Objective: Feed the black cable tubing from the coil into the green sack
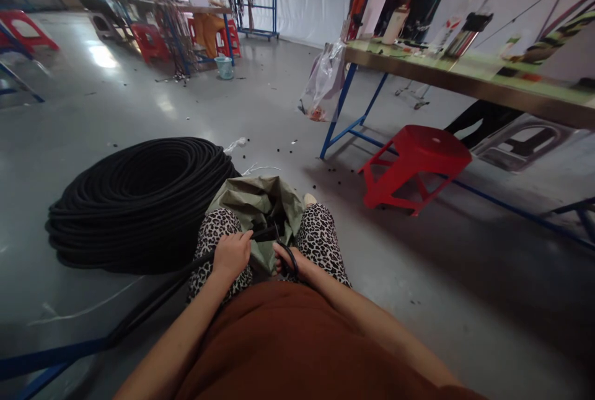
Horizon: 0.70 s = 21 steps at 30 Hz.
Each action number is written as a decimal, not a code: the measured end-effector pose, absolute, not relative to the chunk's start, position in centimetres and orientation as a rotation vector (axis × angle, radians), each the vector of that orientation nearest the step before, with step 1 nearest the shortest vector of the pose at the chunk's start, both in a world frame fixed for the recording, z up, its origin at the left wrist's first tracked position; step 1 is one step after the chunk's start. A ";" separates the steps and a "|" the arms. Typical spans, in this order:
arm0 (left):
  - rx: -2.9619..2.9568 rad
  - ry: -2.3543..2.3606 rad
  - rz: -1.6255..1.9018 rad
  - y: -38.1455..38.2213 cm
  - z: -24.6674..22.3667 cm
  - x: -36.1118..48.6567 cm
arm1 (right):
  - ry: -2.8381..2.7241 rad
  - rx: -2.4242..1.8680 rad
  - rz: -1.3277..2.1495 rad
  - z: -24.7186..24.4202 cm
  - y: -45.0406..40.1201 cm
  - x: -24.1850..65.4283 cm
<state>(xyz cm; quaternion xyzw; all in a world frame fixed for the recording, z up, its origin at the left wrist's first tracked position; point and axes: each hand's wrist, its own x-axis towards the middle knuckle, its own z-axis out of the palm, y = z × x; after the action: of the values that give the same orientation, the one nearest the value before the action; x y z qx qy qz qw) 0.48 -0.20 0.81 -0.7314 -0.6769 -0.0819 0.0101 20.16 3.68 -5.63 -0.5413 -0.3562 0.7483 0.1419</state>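
Observation:
My left hand (pixel 233 253) is closed round a black cord (pixel 201 262), whose short end sticks out past my fingers to the right. The cord trails back under my left forearm toward the lower left. In my right hand (pixel 287 257) is a pair of scissors (pixel 290 258) with black handles; the blades point up and away, close to the cord's end. Whether the blades touch the cord I cannot tell. Between my knees stands an olive-green sack (pixel 229 194) with its mouth open, and dark pieces (pixel 264 224) lie inside it.
A large coil of black cord (pixel 139 201) lies on the floor at my left. A red stool (pixel 418 152) stands by the workbench (pixel 446 77) at right. A clear plastic bag (pixel 321 80) hangs from the bench corner. People sit at a table at the back left.

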 end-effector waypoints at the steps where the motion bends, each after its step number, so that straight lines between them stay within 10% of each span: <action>1: -2.287 -2.105 -0.263 -0.2 0.8 0.5 | -1.030 -1.573 2.162 -5.5 3.7 20.1; 21: -2.320 -2.080 -0.204 -0.2 0.9 0.3 | -1.041 -1.519 2.166 -5.4 3.6 20.3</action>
<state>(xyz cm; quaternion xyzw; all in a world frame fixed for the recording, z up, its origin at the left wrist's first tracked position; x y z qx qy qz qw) 0.29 -0.16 0.93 -0.7429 -0.6662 -0.0654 0.0096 20.31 3.59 -5.45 -0.5283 -0.3620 0.7534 0.1488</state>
